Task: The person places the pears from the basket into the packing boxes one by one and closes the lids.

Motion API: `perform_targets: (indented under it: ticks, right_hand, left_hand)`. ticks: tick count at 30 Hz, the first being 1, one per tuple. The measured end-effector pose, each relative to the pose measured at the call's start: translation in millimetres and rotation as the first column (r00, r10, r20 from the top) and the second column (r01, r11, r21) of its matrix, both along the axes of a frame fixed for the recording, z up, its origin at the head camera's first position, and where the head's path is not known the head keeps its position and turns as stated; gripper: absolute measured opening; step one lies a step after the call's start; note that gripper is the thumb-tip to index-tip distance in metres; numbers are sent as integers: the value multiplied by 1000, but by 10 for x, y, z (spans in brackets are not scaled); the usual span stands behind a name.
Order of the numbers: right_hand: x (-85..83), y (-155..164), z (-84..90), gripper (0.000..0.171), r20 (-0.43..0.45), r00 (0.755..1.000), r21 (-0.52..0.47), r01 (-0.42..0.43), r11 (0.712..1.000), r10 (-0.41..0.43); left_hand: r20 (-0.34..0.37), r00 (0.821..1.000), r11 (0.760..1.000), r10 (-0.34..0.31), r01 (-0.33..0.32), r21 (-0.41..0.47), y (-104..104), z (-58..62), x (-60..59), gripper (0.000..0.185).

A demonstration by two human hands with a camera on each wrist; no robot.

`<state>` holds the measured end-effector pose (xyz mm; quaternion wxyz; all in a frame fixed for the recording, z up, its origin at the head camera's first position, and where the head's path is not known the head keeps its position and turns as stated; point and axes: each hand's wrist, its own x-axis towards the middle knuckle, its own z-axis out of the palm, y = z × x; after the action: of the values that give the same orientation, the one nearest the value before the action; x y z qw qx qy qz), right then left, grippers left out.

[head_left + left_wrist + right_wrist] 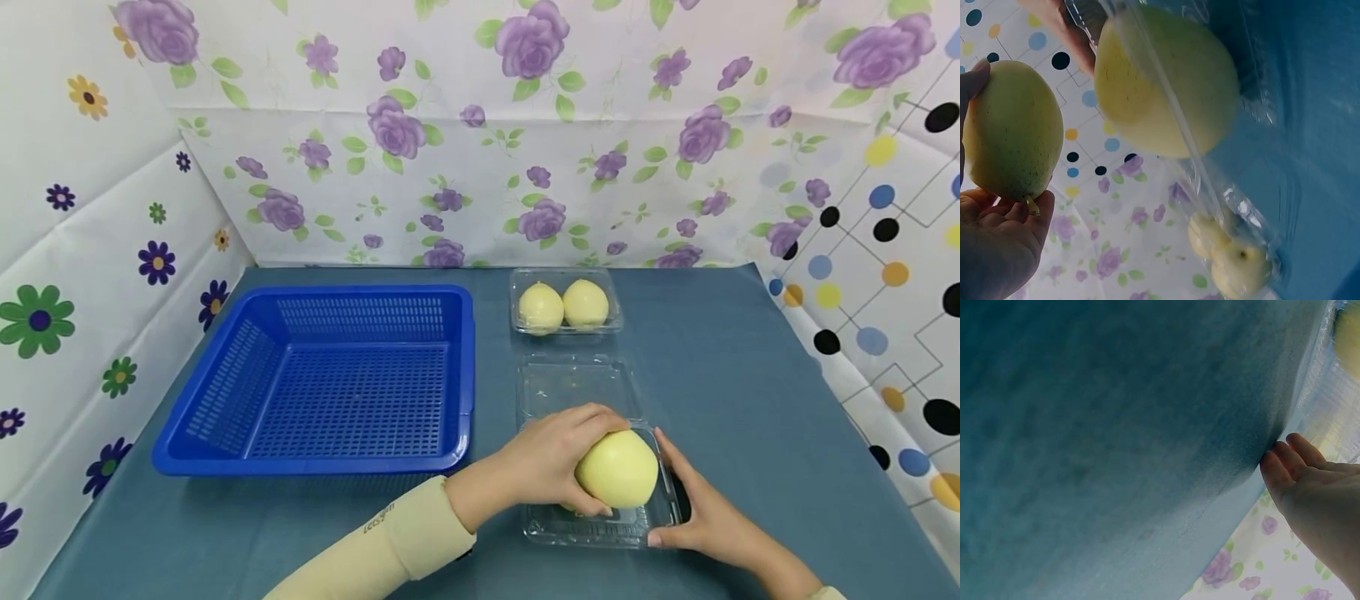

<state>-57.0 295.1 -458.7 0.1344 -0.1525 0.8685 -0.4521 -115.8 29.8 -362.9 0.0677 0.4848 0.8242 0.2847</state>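
My left hand (558, 454) grips a pale yellow-green pear (618, 469) above a clear plastic box (543, 531). The pear's short stem shows in the left wrist view, where fingers and thumb span the fruit. Behind clear plastic, a second pear (1166, 87) sits inside the box; from the head camera it is nearly all hidden under my left hand. My right hand (705, 508) holds the box's right side, thumb at the near corner and fingers along the outer wall. The box's lid (577, 387) lies open toward the back.
Behind the open box stands another clear box (517, 321) with two pears (542, 307) in it. A blue plastic basket (300, 467), with nothing in it, fills the left side of the table. Patterned cloth walls (465, 192) border the back and sides.
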Motion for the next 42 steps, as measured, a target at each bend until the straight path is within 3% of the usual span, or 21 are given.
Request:
perform_targets:
  ticks: [6,17,27,42]
  right_hand:
    - [8,13,-9,118,28,1000,-29,-9,1000,9]
    - [-24,10,-7,119,33,999,-55,-3,998,5]
    - [-21,2,-12,118,61,998,-63,1,998,3]
    - [-21,6,-16,118,71,997,-60,-1,998,5]
  left_hand:
    - [-11,999,999,-48,48,-3,49,-62,31,82]
    - [-18,993,993,-115,115,14,158,-204,-25,80]
    - [1,993,993,-117,117,-14,176,-304,-38,80]
    - [97,981,985,-171,171,5,255,-409,-85,80]
